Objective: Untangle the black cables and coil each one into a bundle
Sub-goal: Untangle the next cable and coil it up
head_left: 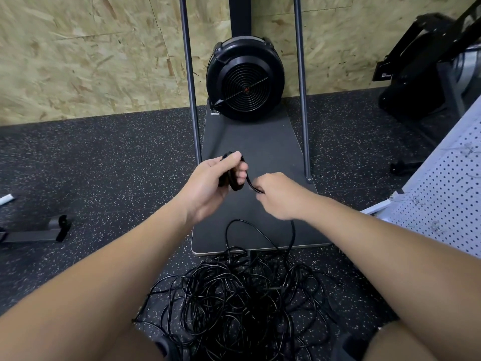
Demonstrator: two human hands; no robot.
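A big tangle of black cables (242,295) lies on the speckled floor between my knees. My left hand (213,181) grips a small coil of black cable (234,182), with the loops wrapped round its fingers. Just to the right, my right hand (278,195) pinches the strand that leads off the coil. From under the right hand the cable (292,233) drops down into the tangle, and one loop (234,225) arcs up onto the grey mat.
A grey mat (250,142) carries a black round fan unit (246,79) between two upright metal poles (191,82). A white perforated panel (447,201) leans at the right. A grey bracket (44,230) lies on the floor at the left.
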